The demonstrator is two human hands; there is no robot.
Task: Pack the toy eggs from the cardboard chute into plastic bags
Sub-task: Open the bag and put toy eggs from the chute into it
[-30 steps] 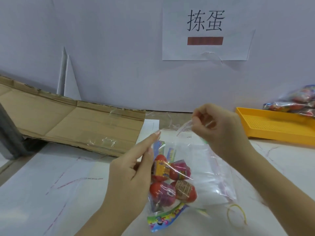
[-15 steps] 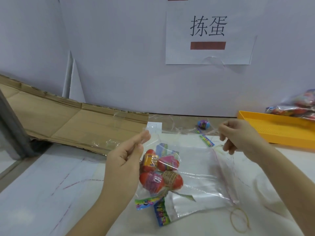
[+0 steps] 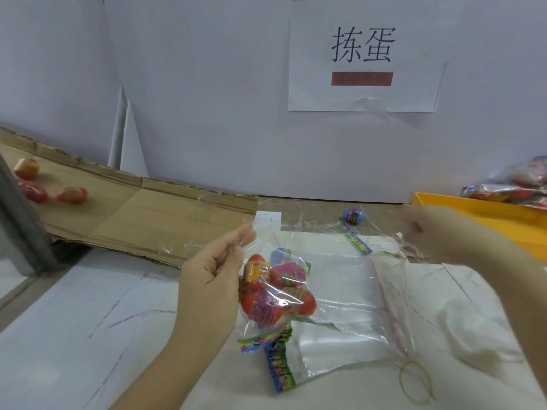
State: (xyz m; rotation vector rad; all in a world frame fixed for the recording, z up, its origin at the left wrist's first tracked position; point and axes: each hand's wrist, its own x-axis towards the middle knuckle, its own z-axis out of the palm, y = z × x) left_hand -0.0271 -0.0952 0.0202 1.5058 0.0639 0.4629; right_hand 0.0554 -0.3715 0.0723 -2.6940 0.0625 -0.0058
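Note:
My left hand (image 3: pixel 211 279) pinches the top corner of a clear plastic bag (image 3: pixel 266 255) between thumb and fingers, and the bag hangs to its right. Several red and pink toy eggs (image 3: pixel 276 294) lie bunched in the bag's bottom. Three more eggs (image 3: pixel 72 195) sit on the cardboard chute (image 3: pixel 148 214) at the far left. A blue egg (image 3: pixel 353 216) lies alone on the table behind the bag. My right hand (image 3: pixel 435 232) is blurred, off to the right of the bag near the yellow tray; its grip is unclear.
A pile of empty clear bags (image 3: pixel 349 327) lies flat under the held bag. A yellow rubber band (image 3: pixel 414 381) rests at the front right. The yellow tray (image 3: pixel 485 217) at the right holds filled bags (image 3: pixel 515 187). A white wall with a paper sign (image 3: pixel 362 63) closes the back.
My right hand has left the bag's mouth and swung right towards the tray. Three eggs have appeared on the chute at the left. My left hand keeps hold of the bag.

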